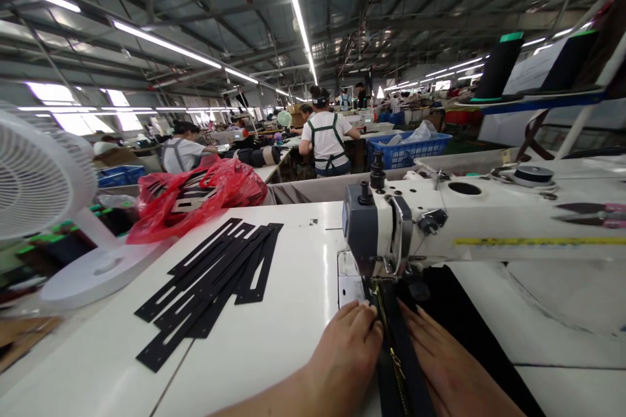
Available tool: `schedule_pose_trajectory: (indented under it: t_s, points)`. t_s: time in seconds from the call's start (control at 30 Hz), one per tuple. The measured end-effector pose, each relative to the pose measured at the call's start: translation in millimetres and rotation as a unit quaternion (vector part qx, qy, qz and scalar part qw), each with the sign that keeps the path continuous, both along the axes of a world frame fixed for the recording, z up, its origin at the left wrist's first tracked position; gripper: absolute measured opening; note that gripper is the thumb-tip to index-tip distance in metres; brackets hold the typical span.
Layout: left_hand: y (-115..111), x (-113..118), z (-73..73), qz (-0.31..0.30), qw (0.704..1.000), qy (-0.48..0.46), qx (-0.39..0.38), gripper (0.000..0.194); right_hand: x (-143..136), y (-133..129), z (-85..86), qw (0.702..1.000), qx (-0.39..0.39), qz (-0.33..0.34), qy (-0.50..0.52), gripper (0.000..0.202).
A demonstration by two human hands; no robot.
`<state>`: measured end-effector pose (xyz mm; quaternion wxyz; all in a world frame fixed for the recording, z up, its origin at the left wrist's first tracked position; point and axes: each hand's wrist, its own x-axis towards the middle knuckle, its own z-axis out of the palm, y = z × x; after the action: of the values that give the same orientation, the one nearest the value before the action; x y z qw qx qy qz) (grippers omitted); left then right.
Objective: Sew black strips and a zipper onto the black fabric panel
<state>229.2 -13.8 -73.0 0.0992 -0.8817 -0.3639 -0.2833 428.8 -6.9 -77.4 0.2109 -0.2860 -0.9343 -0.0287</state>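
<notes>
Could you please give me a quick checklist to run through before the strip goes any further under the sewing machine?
1. Left hand flat beside the black zipper strip: ok.
2. Right hand flat on the other side, on the black fabric: ok.
3. Fingers clear of the needle: cannot tell, needle hidden under the sewing machine head.
4. Strip straight under the head: ok.
5. Stack of black cut pieces apart from the sewing area: ok.
</notes>
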Motion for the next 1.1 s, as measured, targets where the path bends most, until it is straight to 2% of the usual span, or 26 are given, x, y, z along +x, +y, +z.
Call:
schedule_pose_trajectory:
  t_s: [0.23,0.5,0.67,0.8,0.9,0.97,1.1]
  points:
    - [12,0,0.0,-0.015,1.000,-0.001,0.005,0.018,-3,14,5.8,0.999,-0.005,0.005,0.039,0.057]
    - [25,-1,-5.8,0.003,0.998,-0.008,-0.061,0.018,-18,28,27.4,0.998,-0.042,0.013,0.041,0.042]
    - [25,-6,-1.0,-0.008,0.996,-0.012,-0.086,0.018,-13,34,24.2,0.995,-0.081,0.000,0.061,0.040]
    - [18,-11,-1.2,-0.029,0.996,-0.016,-0.087,0.020,-6,29,20.4,0.986,-0.130,-0.033,0.101,0.035]
    - [14,-9,-2.8,0.000,0.995,-0.035,-0.092,0.018,-8,25,22.9,0.986,-0.120,-0.069,0.090,0.026]
    - [13,-5,-2.6,0.032,0.994,-0.037,-0.096,0.017,-11,26,27.0,0.984,-0.143,-0.069,0.081,0.017]
    - [11,2,-1.5,0.076,0.995,-0.010,-0.059,0.006,-16,36,32.1,0.978,-0.182,-0.041,0.095,0.024]
